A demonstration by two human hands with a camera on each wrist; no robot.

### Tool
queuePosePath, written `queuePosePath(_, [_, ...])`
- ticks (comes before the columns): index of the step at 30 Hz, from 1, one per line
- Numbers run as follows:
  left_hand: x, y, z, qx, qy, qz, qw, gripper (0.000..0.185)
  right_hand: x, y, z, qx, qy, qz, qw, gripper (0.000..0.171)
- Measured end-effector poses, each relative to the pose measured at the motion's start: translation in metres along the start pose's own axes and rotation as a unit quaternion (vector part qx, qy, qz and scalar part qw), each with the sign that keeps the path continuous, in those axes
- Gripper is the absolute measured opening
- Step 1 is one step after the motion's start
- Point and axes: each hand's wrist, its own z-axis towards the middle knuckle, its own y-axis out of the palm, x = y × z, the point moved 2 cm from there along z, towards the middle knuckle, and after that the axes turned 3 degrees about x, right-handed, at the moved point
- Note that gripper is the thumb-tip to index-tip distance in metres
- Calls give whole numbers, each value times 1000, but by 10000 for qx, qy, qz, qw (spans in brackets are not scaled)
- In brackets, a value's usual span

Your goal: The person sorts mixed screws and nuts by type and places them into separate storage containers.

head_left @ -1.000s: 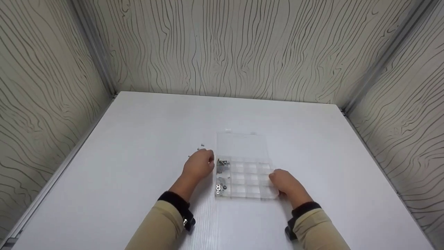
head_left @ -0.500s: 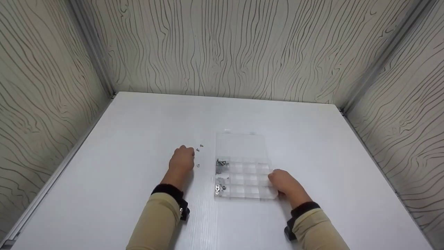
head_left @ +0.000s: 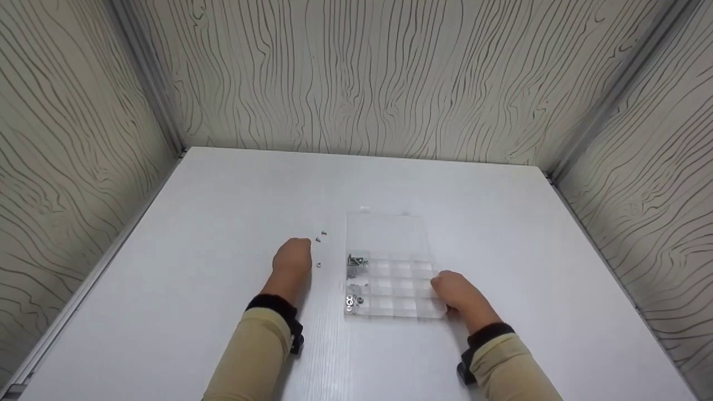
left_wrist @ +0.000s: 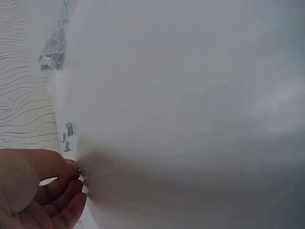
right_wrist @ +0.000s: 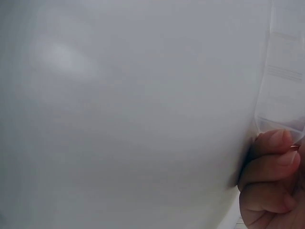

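My left hand is lowered to the white table, left of the loose hardware. In the left wrist view its thumb and index fingertip pinch a small metal piece, mostly hidden by the fingers. Close by lie a nut and two short screws. A clear plastic compartment box stands with its lid folded back. Screws fill its far left compartment; nuts lie in the near left one. My right hand grips the box's right edge, fingers curled at its corner.
The white table ends at a patterned back wall and side walls. Metal posts rise at the rear corners. Each wrist wears a black band with a camera.
My left hand has moved left from beside the box to the table past the loose screws, then lowered its fingers there. The nut has come into view. My right hand stays on the box.
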Motion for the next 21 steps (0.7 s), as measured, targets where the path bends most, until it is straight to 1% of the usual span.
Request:
queuePosePath(3, [1,-1,-2,4,-22,41,10000,34,0,0,0,-11,2,35,10000,27])
queuePosePath(7, [2,-4,-6,-50,110,170,9998,32,-1,0,-1,-48,10,68,10000,27])
queuePosePath(12, [10,-12,-10,-86,508,259,9983,19,-2,-1,-1,-76,-15,33,10000,28])
queuePosePath(15, [16,-15,-13,-51,735,152,9972,12,-2,-1,-1,-96,11,93,9999,29])
queuePosePath(18, [24,-17,-18,53,940,10,9956,13,-1,0,0,-111,83,165,9998,30])
queuePosePath(21, [32,-18,-23,237,1167,-138,9928,11,0,1,1,-98,95,113,9998,31])
